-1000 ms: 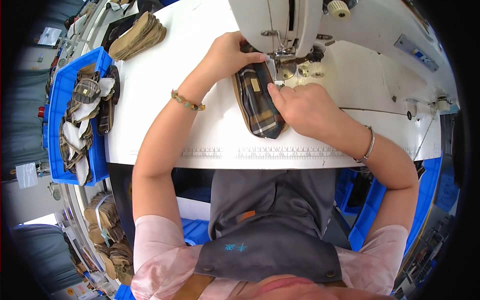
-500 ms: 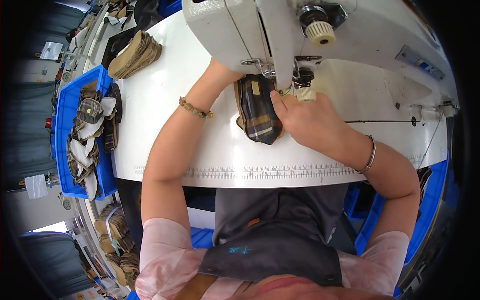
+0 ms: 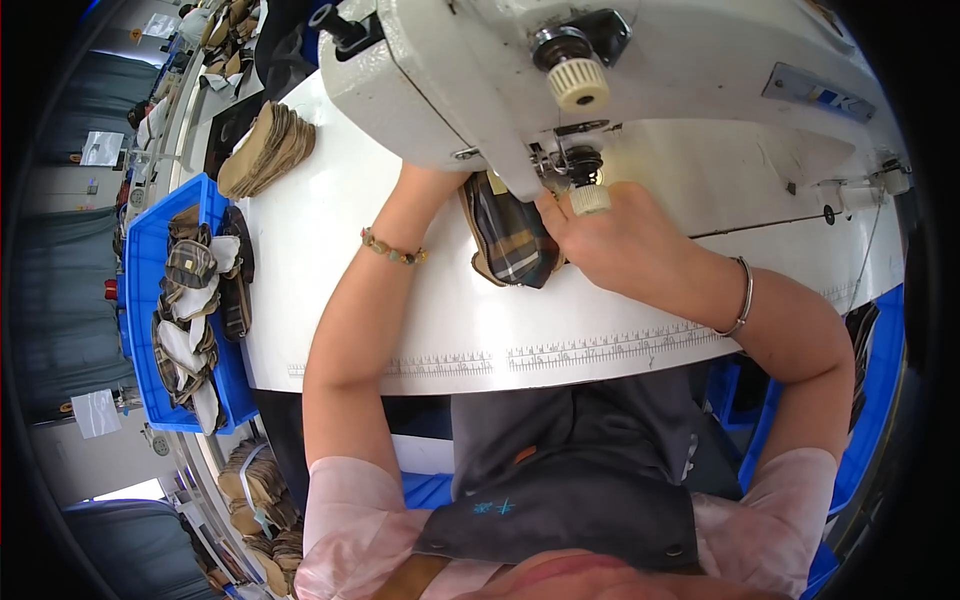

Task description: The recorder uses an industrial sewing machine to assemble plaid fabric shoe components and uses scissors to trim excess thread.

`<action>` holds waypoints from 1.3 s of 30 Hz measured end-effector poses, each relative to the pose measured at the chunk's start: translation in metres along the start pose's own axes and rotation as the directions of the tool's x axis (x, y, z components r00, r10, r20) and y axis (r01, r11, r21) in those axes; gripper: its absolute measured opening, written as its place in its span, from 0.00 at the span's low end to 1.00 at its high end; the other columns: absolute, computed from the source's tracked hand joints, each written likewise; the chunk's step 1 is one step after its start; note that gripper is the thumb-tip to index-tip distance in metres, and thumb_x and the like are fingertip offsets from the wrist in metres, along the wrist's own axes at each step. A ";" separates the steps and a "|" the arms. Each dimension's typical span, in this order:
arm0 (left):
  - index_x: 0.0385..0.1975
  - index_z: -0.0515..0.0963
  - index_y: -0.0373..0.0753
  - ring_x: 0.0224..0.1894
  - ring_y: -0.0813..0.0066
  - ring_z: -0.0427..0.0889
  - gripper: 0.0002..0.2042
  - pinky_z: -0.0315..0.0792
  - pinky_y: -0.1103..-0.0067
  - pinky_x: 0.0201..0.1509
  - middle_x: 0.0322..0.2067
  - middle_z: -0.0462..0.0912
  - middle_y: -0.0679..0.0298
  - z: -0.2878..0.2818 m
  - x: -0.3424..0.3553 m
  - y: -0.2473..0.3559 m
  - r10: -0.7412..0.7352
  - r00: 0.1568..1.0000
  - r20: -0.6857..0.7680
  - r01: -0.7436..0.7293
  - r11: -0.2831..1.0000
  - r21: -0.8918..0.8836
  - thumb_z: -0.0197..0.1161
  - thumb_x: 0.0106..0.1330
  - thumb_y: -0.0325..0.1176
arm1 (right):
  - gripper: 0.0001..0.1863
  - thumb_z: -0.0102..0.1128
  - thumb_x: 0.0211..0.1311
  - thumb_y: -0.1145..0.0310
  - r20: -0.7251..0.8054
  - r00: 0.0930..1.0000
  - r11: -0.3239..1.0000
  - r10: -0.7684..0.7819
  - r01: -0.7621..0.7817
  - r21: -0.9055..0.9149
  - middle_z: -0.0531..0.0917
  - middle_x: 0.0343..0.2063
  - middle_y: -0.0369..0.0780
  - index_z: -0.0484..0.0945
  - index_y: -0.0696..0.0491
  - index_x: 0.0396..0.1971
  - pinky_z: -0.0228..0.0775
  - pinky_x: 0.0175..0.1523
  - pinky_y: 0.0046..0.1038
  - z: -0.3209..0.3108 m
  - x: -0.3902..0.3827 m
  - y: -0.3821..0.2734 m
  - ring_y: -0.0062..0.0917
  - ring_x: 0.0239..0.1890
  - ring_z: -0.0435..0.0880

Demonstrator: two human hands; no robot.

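A plaid shoe upper (image 3: 510,240), dark with tan and white stripes and a tan edge, lies under the head of a white sewing machine (image 3: 430,90). Its far end is hidden by the machine. My left hand (image 3: 435,183) reaches to the upper's far left side; the machine head covers its fingers. At the upper's right edge, beside the needle area, my right hand (image 3: 610,235) has its fingers bent and closed on the material. Some of those fingertips are hidden behind the tension knob (image 3: 590,199).
On the white table (image 3: 320,250) stands a stack of tan sole-shaped pieces (image 3: 265,150), far left. A blue bin (image 3: 145,330) of plaid and white pieces adjoins the table's left edge. Another blue bin (image 3: 872,400) is at the right. A printed ruler (image 3: 590,347) runs along the near edge.
The view has shifted, so the machine head now hides more of the upper's far end. Both hands keep nearly the same places at the upper.
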State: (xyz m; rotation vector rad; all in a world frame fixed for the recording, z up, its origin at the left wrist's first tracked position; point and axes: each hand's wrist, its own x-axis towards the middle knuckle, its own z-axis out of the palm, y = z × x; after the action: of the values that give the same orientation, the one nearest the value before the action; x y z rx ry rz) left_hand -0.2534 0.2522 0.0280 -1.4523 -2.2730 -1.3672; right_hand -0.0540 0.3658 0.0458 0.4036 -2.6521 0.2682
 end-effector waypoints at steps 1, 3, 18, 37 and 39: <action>0.45 0.82 0.38 0.47 0.61 0.82 0.16 0.74 0.67 0.55 0.42 0.85 0.60 -0.014 0.000 0.000 0.032 0.996 0.084 -0.042 0.992 0.117 0.72 0.56 0.32 | 0.02 0.61 0.47 0.75 -0.003 1.000 1.000 0.001 -0.001 0.008 0.79 0.17 0.40 0.77 0.55 0.20 0.74 0.26 0.32 0.000 -0.001 0.000 0.31 0.22 0.83; 0.43 0.82 0.38 0.47 0.59 0.82 0.15 0.73 0.66 0.55 0.41 0.85 0.58 -0.034 -0.008 0.015 0.052 0.984 0.169 -0.090 0.970 0.227 0.73 0.56 0.33 | 0.02 0.61 0.47 0.75 0.025 0.999 1.000 0.021 -0.021 -0.001 0.80 0.17 0.40 0.78 0.55 0.20 0.73 0.26 0.32 -0.003 -0.003 0.000 0.31 0.22 0.83; 0.48 0.80 0.37 0.45 0.65 0.85 0.21 0.81 0.76 0.43 0.42 0.84 0.62 -0.051 -0.085 0.096 0.294 0.820 0.491 -0.511 0.764 0.395 0.70 0.51 0.27 | 0.02 0.62 0.47 0.70 0.110 0.984 0.989 -0.142 0.146 -0.027 0.80 0.20 0.37 0.80 0.52 0.20 0.73 0.26 0.30 -0.029 -0.002 0.011 0.27 0.23 0.84; 0.42 0.81 0.40 0.26 0.66 0.80 0.12 0.76 0.74 0.29 0.27 0.81 0.63 -0.049 -0.074 0.097 0.193 0.908 0.372 -0.313 0.904 0.293 0.67 0.57 0.27 | 0.04 0.61 0.42 0.70 -0.070 0.990 0.991 -0.120 0.124 0.059 0.75 0.17 0.35 0.76 0.53 0.19 0.71 0.22 0.27 0.005 -0.012 -0.018 0.23 0.19 0.80; 0.40 0.81 0.39 0.25 0.65 0.80 0.11 0.75 0.74 0.29 0.26 0.80 0.62 -0.050 -0.073 0.092 0.081 0.959 0.271 -0.159 0.946 0.282 0.67 0.57 0.26 | 0.04 0.61 0.42 0.70 -0.049 0.991 0.990 -0.121 0.124 0.068 0.76 0.17 0.36 0.76 0.53 0.19 0.71 0.22 0.27 0.004 -0.013 -0.019 0.24 0.19 0.80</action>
State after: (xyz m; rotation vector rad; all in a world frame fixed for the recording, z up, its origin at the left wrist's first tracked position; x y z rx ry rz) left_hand -0.1605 0.1791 0.0766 -1.7063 -2.3611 -0.7916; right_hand -0.0380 0.3497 0.0383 0.5748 -2.5670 0.3294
